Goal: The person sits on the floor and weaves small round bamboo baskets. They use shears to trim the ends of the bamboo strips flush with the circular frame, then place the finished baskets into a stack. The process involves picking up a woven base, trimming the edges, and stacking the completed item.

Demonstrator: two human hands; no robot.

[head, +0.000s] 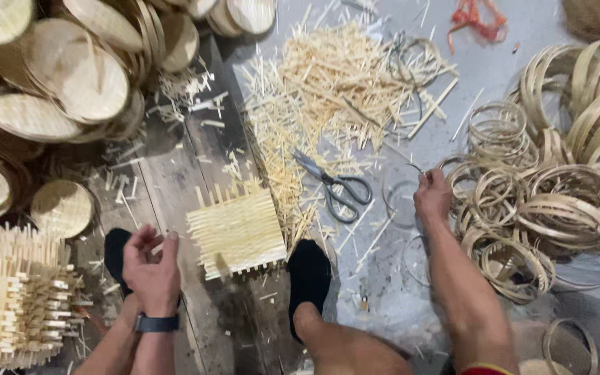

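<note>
The right hand (432, 196) reaches forward, fingertips pinched on a thin pale wire ring (401, 201) lying flat on the grey floor—just left of the heap of tan bamboo hoops (550, 208). The left hand (151, 267) curls loosely, fingers half-closed; whether it grips anything I cannot tell. Between them lie a square woven bamboo-strip mat (239, 232) and grey steel scissors (335, 187)—nearer the right hand.
</note>
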